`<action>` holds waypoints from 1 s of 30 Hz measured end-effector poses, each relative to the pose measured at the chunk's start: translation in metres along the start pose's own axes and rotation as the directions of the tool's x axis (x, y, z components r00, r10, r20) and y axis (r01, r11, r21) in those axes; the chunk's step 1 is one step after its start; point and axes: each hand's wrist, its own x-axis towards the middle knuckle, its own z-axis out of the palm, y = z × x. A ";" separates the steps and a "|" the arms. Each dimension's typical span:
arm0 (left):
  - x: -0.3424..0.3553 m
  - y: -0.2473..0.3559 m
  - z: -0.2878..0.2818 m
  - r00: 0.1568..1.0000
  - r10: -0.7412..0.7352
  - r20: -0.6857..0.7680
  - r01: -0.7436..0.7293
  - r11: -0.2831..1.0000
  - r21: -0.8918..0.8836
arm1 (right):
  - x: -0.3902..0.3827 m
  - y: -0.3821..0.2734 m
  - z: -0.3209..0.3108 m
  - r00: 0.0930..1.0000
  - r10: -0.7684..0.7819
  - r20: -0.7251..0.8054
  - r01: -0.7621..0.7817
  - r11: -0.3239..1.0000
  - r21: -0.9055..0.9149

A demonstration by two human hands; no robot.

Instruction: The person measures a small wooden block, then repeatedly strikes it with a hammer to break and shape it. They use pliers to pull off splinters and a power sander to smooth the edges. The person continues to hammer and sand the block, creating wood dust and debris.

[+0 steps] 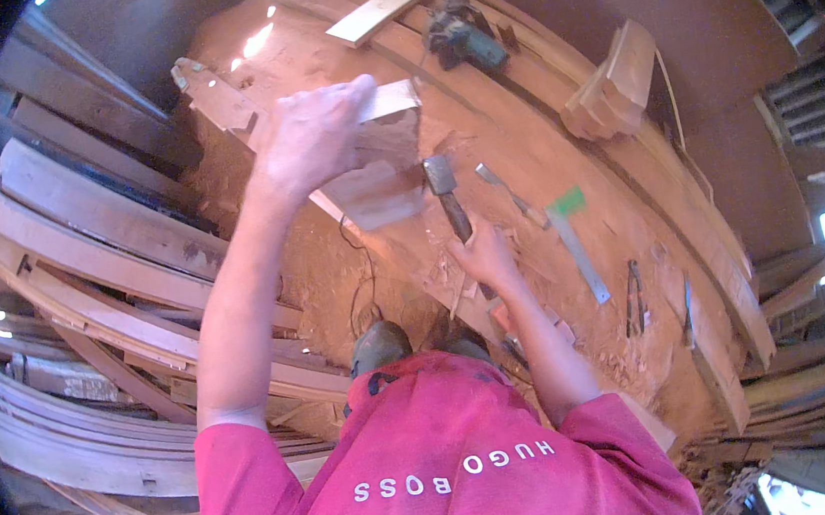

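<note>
Hammer [452, 205] in R hand [485, 253], fingers wrapped round handle, head just beside wood block [388, 154]. L hand [313, 142] clasping block's upper L edge, over bench [542, 148]. Chisel [515, 194] lying R of hammer, w/ shavings abt.

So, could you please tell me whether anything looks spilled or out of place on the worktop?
Wood chips lie scattered across the worktop, around the hammer, chisel and pincers, which looks untidy; nothing appears clearly damaged.
</note>
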 end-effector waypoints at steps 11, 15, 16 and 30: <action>0.006 -0.019 -0.004 0.989 0.148 -0.019 -0.149 0.988 -0.043 | 0.067 0.060 -0.087 0.879 -0.249 0.407 0.249 0.967 0.053; 0.015 -0.023 -0.004 0.974 0.218 0.062 -0.214 0.975 -0.063 | 0.086 0.123 -0.094 0.806 -0.273 0.525 0.249 0.961 0.117; 0.010 -0.018 -0.002 0.981 0.188 0.057 -0.185 0.981 -0.056 | 0.077 0.133 -0.089 0.882 -0.171 0.440 0.180 0.983 0.021; 0.029 -0.003 -0.001 0.997 -0.075 0.016 0.072 0.990 0.125 | -0.033 -0.057 -0.044 0.892 -0.285 -0.351 0.403 0.852 0.334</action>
